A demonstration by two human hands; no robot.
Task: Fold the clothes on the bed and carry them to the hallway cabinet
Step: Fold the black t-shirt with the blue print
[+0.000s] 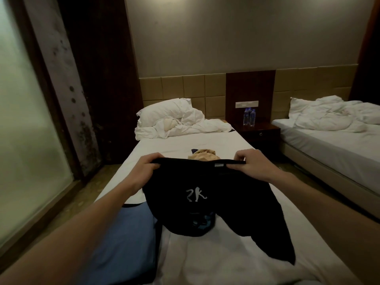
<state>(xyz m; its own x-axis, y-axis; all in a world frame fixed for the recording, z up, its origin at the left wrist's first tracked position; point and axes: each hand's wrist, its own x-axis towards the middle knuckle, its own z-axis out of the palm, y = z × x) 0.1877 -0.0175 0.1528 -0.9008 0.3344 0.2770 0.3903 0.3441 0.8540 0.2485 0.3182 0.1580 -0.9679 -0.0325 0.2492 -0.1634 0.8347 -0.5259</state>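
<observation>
Gripping the top edge of the black garment, left hand and right hand hold it above the bed, fingers clamped on the fabric.

The room is dim and warm-toned. Pale diffuse light enters through the frosted glass panel at left. White bedding reads brightest. The black garment loses detail. Wide-angle distortion bends the edges; overall focus is soft.
</observation>
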